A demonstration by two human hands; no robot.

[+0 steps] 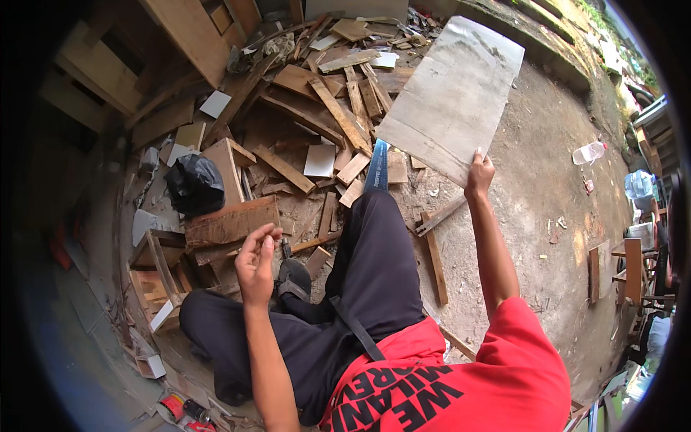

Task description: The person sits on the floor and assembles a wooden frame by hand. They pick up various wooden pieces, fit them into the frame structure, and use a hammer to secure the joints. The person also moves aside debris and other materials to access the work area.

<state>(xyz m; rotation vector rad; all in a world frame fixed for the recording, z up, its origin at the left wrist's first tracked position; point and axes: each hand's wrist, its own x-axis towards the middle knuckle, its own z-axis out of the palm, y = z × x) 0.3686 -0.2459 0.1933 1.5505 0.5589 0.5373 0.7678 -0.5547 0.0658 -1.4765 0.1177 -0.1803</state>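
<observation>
My right hand [480, 175] grips a large, flat, greyish-white rectangular board [461, 93] by its near right corner. The board is stained and scuffed, tilted up and held out to the right of the wood pile. Above my folded left leg, my left hand [257, 265] is raised with loosely bent fingers, and nothing shows in it. Just beyond my right knee, a blue printed blade-like strip [376, 165] pokes out, its lower end hidden by the knee. A thick rough wood block [232, 222] lies past my left hand.
Scrap planks [338, 115] are heaped ahead. A black plastic bag [194, 185] sits at left, near an open wooden box frame [155, 263]. Cans [173, 405] stand at lower left. A clear bottle [590, 153] lies on the right-hand ground, and a wooden chair [632, 270] is farther right.
</observation>
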